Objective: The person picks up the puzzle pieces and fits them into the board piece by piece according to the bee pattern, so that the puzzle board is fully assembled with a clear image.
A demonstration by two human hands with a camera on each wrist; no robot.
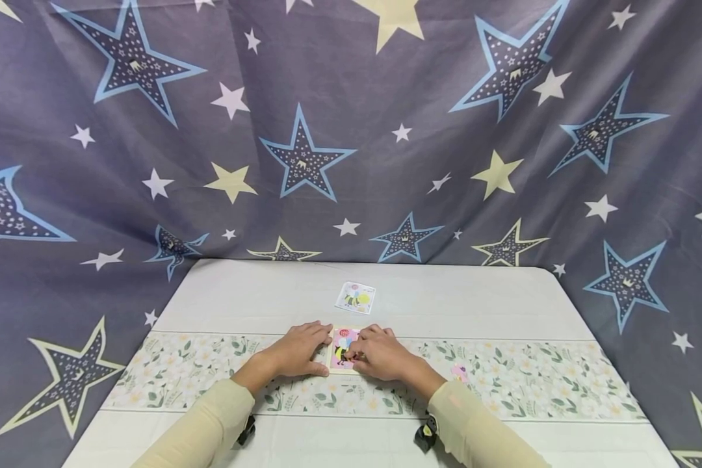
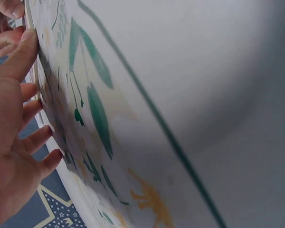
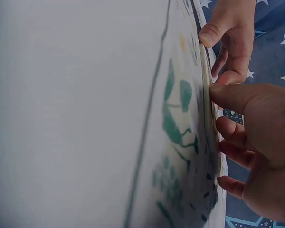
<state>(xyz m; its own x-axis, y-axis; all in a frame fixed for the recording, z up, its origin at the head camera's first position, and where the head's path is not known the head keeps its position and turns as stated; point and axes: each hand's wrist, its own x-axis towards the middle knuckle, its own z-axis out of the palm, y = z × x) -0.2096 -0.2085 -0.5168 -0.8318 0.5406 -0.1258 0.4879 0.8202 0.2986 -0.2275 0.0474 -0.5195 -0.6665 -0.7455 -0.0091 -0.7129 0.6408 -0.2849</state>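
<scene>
A small square picture puzzle board (image 1: 344,344) with a light rim lies on the flowered band of the table; its picture shows a bee on pink. My left hand (image 1: 299,350) rests along its left side, thumb by the near corner, other fingers extended. In the left wrist view the left hand (image 2: 12,128) has its fingers spread, the thumb touching the board's edge. My right hand (image 1: 382,354) covers the board's right part, its bent fingers touching the picture. In the right wrist view the right hand (image 3: 266,142) touches the edge with its thumb; anything under its fingertips is hidden.
Beyond the board lies a square picture card (image 1: 355,298) with a similar bee. A small pink piece (image 1: 459,372) lies right of the right hand. The white table (image 1: 257,292) carries a flowered band, and a star-patterned curtain (image 1: 351,130) hangs behind and beside it.
</scene>
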